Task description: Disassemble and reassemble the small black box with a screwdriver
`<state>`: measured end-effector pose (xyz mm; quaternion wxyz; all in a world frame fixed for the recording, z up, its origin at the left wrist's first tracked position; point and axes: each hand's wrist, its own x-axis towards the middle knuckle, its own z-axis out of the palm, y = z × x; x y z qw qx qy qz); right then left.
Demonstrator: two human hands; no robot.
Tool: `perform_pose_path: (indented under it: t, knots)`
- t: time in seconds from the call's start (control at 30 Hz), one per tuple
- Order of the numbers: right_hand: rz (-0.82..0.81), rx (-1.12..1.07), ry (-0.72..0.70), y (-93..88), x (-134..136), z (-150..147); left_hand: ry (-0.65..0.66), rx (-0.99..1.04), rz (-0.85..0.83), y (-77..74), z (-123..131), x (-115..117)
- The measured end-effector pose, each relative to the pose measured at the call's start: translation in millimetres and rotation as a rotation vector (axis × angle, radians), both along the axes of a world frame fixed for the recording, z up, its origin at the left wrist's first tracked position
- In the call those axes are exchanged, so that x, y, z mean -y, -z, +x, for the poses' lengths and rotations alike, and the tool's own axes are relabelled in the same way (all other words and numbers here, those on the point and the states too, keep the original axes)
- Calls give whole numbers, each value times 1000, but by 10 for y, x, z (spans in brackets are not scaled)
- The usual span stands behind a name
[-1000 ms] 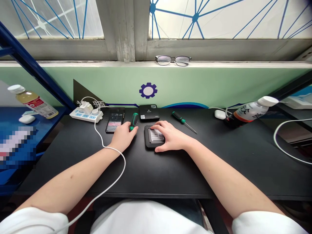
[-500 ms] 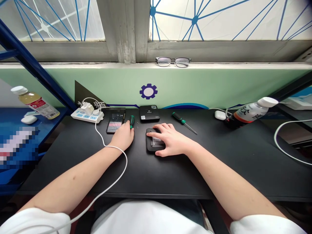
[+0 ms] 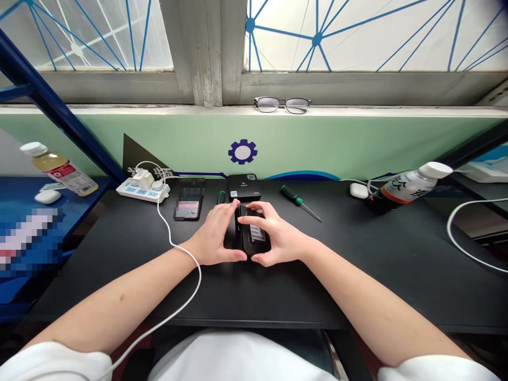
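Observation:
A black set-top box (image 3: 256, 244) with a white barcode label on its upturned face is between my hands over the desk, its left edge appearing raised. My right hand (image 3: 280, 235) grips it from the right, fingers over the far side and thumb at the near edge. From the left, my left hand (image 3: 216, 233) holds the box by its far and near corners with fingertips and thumb. Just beyond the left fingers, the green-and-black handle of a screwdriver (image 3: 221, 197) shows; the rest of it is hidden.
Behind lies a second black box (image 3: 243, 186). A second screwdriver (image 3: 296, 197) lies to the right, a phone (image 3: 188, 201) and power strip (image 3: 143, 189) to the left. A white cable (image 3: 198, 283) crosses my left forearm. A dark drink bottle (image 3: 408, 186) leans at the right.
My left hand has left the screwdriver, moved right and taken hold of the set-top box's left side. The box now looks tilted, with my right hand still on it.

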<state>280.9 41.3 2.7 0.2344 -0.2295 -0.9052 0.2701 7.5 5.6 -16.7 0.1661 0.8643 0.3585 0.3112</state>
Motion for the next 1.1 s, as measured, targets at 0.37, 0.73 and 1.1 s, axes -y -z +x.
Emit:
perform_pose_path:
  t: [0.37, 0.73, 1.1]
  knots:
    - [-28, -114, -53, 37, 33, -33, 4, 22, -210, -76, 60, 62]
    - [48, -105, -58, -84, 79, -40, -27, -11, -109, -154, 92, 119]
    - [27, -283, 0, -113, -57, 77, -62, -46, -151, -124, 27, 49]
